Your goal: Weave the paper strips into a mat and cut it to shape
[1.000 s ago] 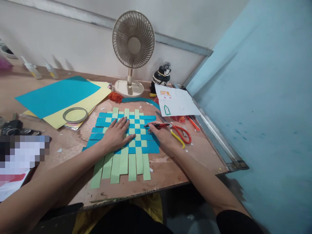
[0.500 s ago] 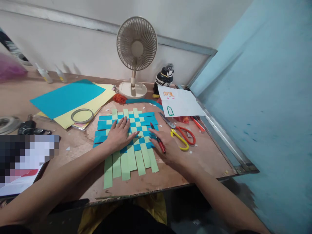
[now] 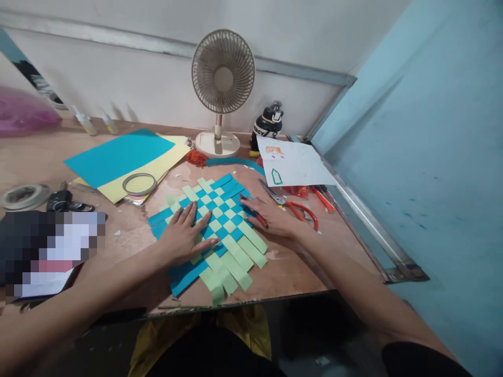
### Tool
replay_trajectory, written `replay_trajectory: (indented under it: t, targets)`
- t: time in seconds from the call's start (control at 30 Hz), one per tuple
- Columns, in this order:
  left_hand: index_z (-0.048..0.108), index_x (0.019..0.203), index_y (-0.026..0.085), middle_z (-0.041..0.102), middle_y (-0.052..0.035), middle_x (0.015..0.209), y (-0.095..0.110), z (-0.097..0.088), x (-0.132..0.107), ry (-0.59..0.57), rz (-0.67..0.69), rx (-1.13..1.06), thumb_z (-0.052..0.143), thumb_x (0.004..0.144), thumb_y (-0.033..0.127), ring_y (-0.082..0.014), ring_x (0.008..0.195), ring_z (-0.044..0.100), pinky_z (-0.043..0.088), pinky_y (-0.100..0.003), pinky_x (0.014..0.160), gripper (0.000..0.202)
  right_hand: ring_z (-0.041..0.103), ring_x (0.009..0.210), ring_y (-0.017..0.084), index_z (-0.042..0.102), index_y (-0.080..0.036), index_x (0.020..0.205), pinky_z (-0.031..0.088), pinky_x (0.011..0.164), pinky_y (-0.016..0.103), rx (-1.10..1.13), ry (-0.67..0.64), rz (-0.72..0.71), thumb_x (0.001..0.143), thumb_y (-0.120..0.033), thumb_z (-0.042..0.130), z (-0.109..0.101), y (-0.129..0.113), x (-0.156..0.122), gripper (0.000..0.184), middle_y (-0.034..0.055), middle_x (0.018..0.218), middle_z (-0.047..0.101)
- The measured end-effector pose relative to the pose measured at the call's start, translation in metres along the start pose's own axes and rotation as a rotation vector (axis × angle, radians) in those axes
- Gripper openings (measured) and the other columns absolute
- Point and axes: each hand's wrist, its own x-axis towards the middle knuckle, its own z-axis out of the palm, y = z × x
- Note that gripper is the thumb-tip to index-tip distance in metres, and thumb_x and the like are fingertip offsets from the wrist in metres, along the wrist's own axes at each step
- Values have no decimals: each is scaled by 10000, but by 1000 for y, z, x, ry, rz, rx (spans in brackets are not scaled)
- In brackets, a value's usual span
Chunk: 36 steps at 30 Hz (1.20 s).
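A woven mat of blue and light green paper strips lies turned at an angle on the wooden table. My left hand rests flat on its left part, fingers spread. My right hand presses on the mat's right edge with fingers stretched out, and a red pen is tucked between them. Loose green strip ends fan out toward the table's near edge.
Red and yellow scissors lie just right of my right hand. Behind stand a desk fan, a black bottle and a white drawing sheet. Blue and yellow paper sheets and a tape ring lie at left.
Both hands have rotated the woven mat so it sits diagonally. The red pen has swung from pointing sideways to lying under my right fingers.
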Motion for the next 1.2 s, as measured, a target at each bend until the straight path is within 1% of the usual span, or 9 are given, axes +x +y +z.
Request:
replay_trajectory:
  t: [0.23, 0.4, 0.5, 0.63, 0.7, 0.77, 0.87, 1.07, 1.2]
  targets:
    - [356, 1554, 291, 254, -151, 1641, -5, 3, -7, 43, 13, 15, 361, 886, 809, -424, 1507, 175, 230, -543, 1183, 845, 368, 1460, 352, 397, -241, 1529, 202, 1219, 613, -91, -9, -34, 913, -554, 589, 7, 17, 28, 717, 108, 1563, 430]
    - [316, 1572, 260, 271, -166, 1635, -16, 3, 12, 87, -62, 44, 349, 912, 777, -433, 1493, 229, 256, -546, 1163, 839, 285, 1495, 369, 418, -193, 1514, 226, 1205, 606, -176, 75, -26, 894, -483, 645, 1, 33, 66, 721, 137, 1616, 321]
    - [327, 1568, 228, 316, -191, 1612, -13, 1, 18, 110, -118, 80, 319, 913, 784, -450, 1471, 277, 253, -567, 1152, 860, 281, 1501, 347, 456, -124, 1485, 235, 1223, 548, -166, 194, -23, 923, -400, 620, -8, 25, 78, 647, 183, 1594, 353]
    - [333, 1565, 210, 341, -214, 1594, 0, 1, 18, 134, -189, 88, 306, 916, 783, -478, 1451, 301, 276, -600, 1119, 866, 377, 1459, 328, 413, -186, 1512, 317, 1194, 537, -48, 316, -11, 953, -477, 554, 5, -8, 57, 646, 158, 1581, 393]
    - [335, 1565, 238, 347, -222, 1588, 5, 2, 15, 128, -207, 68, 303, 907, 793, -502, 1441, 301, 276, -641, 1097, 861, 447, 1416, 326, 364, -210, 1537, 384, 1147, 558, 7, 239, 8, 969, -497, 516, 22, -22, 38, 654, 156, 1553, 439]
    - [342, 1562, 273, 361, -214, 1582, 10, 3, 10, 122, -196, 61, 316, 892, 808, -511, 1445, 286, 239, -684, 1096, 857, 379, 1458, 333, 340, -208, 1547, 342, 1158, 604, 2, 135, -17, 962, -505, 529, 35, -25, 23, 683, 161, 1568, 409]
    - [349, 1559, 274, 390, -206, 1569, 15, 5, -4, 117, -112, 84, 331, 863, 837, -476, 1480, 230, 165, -684, 1136, 896, 309, 1493, 310, 341, -212, 1548, 269, 1198, 599, -31, 74, -69, 952, -475, 567, 37, -10, 16, 689, 157, 1591, 362]
    - [393, 1539, 293, 460, -202, 1523, 38, 9, -50, 98, -2, 44, 290, 785, 917, -454, 1471, 277, 163, -647, 1158, 984, 247, 1514, 314, 382, -204, 1533, 225, 1221, 576, -48, 89, -136, 926, -473, 606, 7, 30, 29, 701, 158, 1614, 310]
    - [503, 1480, 255, 580, -202, 1415, 49, -3, -62, 103, 78, 44, 256, 781, 926, -455, 1425, 374, 183, -649, 1154, 1000, 308, 1492, 335, 469, -182, 1482, 251, 1215, 578, 32, 166, -121, 910, -458, 624, -1, 27, 32, 653, 164, 1588, 372]
